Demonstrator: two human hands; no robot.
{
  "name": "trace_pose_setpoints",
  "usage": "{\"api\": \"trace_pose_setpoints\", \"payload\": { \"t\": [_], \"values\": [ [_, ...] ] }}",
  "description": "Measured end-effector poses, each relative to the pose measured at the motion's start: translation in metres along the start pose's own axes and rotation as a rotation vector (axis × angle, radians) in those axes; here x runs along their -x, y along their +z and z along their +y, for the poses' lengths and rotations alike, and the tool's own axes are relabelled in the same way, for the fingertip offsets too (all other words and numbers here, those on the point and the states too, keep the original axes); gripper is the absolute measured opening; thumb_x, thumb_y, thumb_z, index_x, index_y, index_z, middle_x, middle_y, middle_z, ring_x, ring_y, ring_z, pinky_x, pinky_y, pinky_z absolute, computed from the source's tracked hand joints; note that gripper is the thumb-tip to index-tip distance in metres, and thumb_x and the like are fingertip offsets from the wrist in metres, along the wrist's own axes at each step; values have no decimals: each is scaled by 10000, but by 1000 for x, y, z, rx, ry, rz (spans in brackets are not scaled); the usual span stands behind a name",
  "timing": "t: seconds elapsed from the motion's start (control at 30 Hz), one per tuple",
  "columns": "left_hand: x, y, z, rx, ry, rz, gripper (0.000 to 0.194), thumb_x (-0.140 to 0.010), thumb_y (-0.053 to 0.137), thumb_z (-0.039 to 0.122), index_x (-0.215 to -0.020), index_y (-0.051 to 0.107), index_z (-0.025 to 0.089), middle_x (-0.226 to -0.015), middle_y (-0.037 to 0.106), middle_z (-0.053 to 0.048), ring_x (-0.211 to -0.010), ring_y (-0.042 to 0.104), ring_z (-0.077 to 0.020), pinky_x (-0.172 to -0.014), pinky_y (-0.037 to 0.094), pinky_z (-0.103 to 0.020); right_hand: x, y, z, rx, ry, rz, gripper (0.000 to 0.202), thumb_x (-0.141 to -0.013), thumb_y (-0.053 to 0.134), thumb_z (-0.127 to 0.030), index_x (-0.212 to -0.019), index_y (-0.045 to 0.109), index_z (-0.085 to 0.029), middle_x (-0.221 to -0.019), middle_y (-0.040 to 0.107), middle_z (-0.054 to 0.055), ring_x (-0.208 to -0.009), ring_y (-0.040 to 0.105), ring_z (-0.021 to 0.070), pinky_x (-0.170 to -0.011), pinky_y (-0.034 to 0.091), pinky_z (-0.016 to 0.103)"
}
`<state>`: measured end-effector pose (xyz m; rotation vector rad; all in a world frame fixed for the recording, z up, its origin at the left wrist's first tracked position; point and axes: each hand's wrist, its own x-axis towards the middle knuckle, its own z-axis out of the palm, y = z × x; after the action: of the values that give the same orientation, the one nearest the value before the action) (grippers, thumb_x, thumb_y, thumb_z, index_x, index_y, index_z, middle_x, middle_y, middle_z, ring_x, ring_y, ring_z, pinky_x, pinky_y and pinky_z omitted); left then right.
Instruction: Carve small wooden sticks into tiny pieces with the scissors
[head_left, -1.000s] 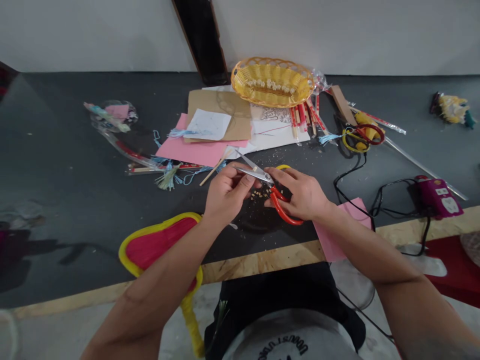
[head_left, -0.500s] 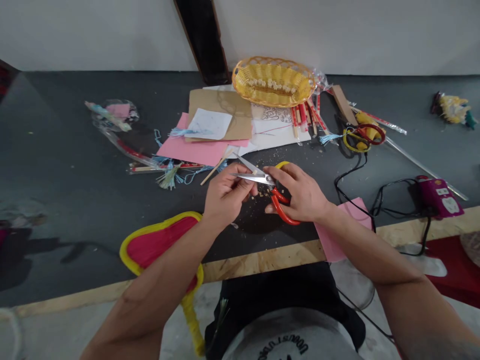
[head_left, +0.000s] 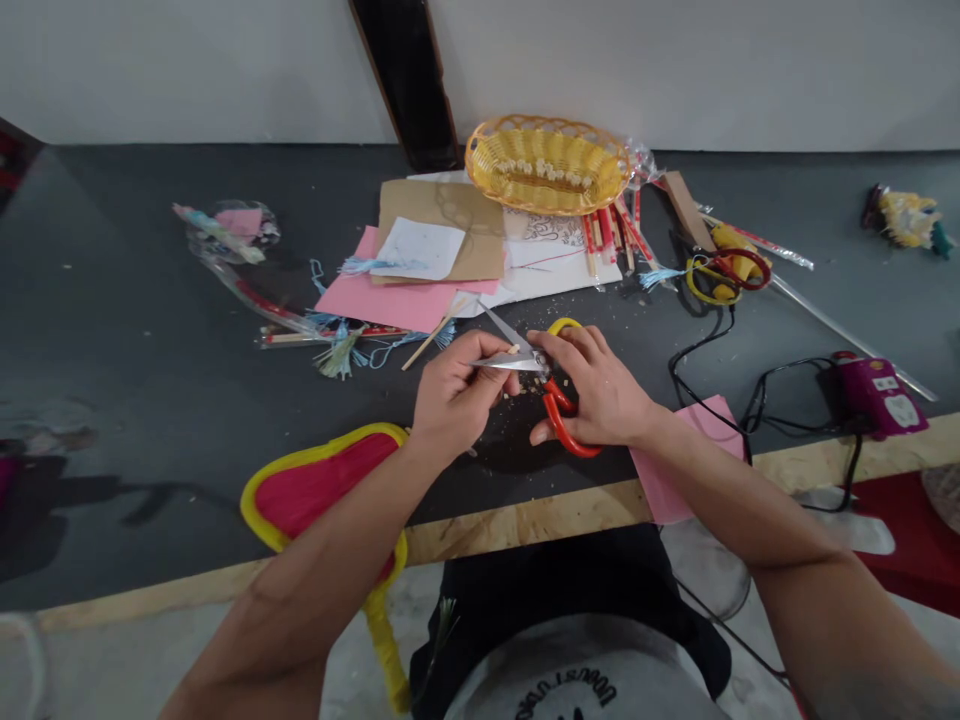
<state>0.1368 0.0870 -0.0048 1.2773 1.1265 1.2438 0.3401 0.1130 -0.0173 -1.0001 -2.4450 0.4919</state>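
My right hand [head_left: 600, 385] grips a pair of scissors [head_left: 534, 360] by its red and yellow handles. The blades point left and stand apart. Between the pinched fingers of my left hand [head_left: 461, 385] is a small pale piece [head_left: 514, 350], its tip showing close to the lower blade. Most of that piece is hidden by the fingers. Tiny pale crumbs are scattered on the dark table below both hands. A thin wooden stick [head_left: 429, 343] lies just beyond my left hand.
A yellow woven basket [head_left: 551, 190] with small white pieces stands at the back. Pink paper [head_left: 352, 290] and brown card [head_left: 442, 205] lie before it. A red and yellow fan-shaped object [head_left: 322, 480] overhangs the front edge at left. Other scissors [head_left: 739, 268], cables and a purple box [head_left: 881, 395] lie right.
The scissors have opened a little wider. The pale piece now shows above my left fingertips near the blades. Both hands have stayed in nearly the same place.
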Motion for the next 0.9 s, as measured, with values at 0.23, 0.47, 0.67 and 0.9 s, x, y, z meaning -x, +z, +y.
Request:
{"api": "trace_pose_setpoints", "payload": {
  "t": [0.23,0.47,0.67,0.9],
  "values": [
    [0,-2,-1,-14,-12,-35,295,-907,680,447,-765,624,194,-592,609,10,-451,445,-82,-444,336,-223,-1,1,1,-5,-15,51,1028,-762,494,-903,-1478,454,-166,-1240,569,168,-1168,533,341,-1064,461,552],
    [-1,-4,-9,86,-71,-71,283,-895,696,455,-786,624,204,-588,604,16,-421,407,-76,-418,295,-223,-2,0,1,19,-81,55,995,-818,439,-874,-1464,465,-118,-1197,600,177,-1136,572,322,-1045,496,530],
    [-1,-1,-4,63,-86,-50,293,-903,688,444,-761,611,200,-572,593,15,-418,399,-77,-400,268,-220,1,2,-3,68,3,5,906,-858,469,-820,-1466,471,-148,-1178,624,166,-1100,606,314,-1012,532,503],
    [-2,1,1,-11,-60,-35,357,-881,696,508,-738,587,199,-553,579,16,-417,419,-79,-399,288,-220,3,-3,-9,38,22,-17,751,-923,494,-714,-1394,514,-130,-1149,659,178,-1032,660,306,-912,575,463]
  ]
}}
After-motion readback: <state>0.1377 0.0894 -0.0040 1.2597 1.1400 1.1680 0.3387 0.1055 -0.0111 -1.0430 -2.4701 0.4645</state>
